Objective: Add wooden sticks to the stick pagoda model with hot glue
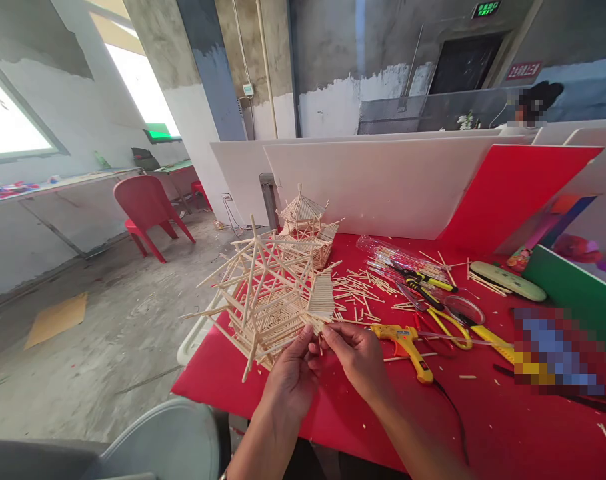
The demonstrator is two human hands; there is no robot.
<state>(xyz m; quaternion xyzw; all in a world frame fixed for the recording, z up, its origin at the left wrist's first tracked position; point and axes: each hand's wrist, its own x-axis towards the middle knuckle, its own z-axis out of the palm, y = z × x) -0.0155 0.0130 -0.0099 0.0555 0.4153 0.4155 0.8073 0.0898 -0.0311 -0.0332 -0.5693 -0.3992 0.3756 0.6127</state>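
Note:
Just in front of me stands an open pavilion frame (263,277) built of thin wooden sticks, with a slatted roof panel (323,295) on its right side. My left hand (295,363) is closed, thumb and fingers pinching short wooden sticks (313,325) at the panel's lower edge. From the right, my right hand (355,357) pinches the same spot, its fingertips close to the left ones. Whether these sticks are fixed to the panel is hidden by my fingers. A yellow glue gun (404,343) lies right beside my right hand.
Behind the frame stands a finished-looking stick pagoda (303,233). Loose sticks (357,290), yellow-handled scissors (450,323), cutters (420,290) and a green pouch (507,280) lie on the red table (347,420). White boards (377,187) line the back. A person (530,110) is beyond them.

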